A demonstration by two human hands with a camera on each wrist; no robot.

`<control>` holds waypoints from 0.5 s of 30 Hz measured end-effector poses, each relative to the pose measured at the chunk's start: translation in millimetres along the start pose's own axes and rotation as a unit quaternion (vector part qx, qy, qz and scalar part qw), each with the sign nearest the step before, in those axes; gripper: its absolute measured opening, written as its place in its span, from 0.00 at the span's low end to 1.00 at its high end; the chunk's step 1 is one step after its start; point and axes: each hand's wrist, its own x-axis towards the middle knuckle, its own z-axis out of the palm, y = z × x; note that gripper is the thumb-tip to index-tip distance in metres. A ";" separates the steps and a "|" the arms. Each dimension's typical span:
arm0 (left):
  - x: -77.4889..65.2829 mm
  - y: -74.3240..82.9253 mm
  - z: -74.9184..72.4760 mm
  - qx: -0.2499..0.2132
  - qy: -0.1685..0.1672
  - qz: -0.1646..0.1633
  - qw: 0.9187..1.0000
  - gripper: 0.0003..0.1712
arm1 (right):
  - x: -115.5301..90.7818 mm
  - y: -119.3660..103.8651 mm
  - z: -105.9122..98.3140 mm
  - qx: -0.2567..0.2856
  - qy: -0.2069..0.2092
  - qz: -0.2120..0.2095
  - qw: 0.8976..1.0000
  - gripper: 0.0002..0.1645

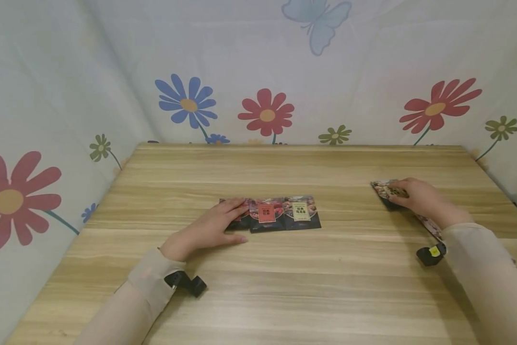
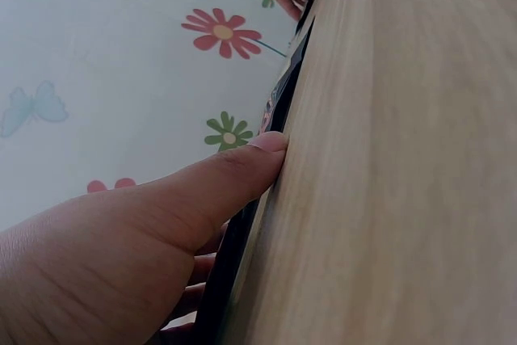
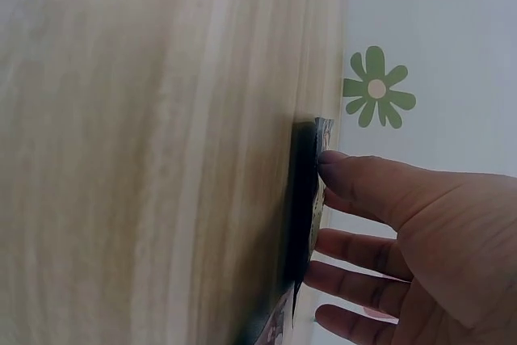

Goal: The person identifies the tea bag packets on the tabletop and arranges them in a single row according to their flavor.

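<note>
Three flat tea sachets lie side by side on the table. My left hand point(image 1: 211, 227) rests with extended fingers on the leftmost, a dark red sachet point(image 1: 241, 223) that it partly covers. Beside that one are a red-labelled sachet point(image 1: 265, 223) and a pale-yellow-labelled sachet point(image 1: 302, 221). Off to the right, my right hand point(image 1: 427, 201) holds another sachet point(image 1: 382, 189) with a food picture, thumb on the near edge and fingers across it. The right wrist view shows a dark shadow along this sachet point(image 3: 320, 191). A pinkish sachet point(image 1: 429, 226) lies partly hidden beneath the right wrist.
The wood-grain table point(image 1: 284, 278) ends at a white curtain point(image 1: 241, 57) printed with flowers at the back and sides. A small black wrist camera point(image 1: 193, 286) is strapped to the left wrist and another camera point(image 1: 431, 254) to the right.
</note>
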 end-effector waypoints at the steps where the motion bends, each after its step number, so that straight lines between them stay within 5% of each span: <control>1: 0.1 -0.1 0.0 0.000 -0.001 0.000 1.000 0.47 | -0.1 -0.1 0.1 -0.001 0.001 -0.001 1.000 0.31; 15: 0.4 -0.1 0.5 -0.003 -0.006 -0.008 1.000 0.47 | 0.0 -5.2 3.3 -0.014 0.011 0.000 1.000 0.31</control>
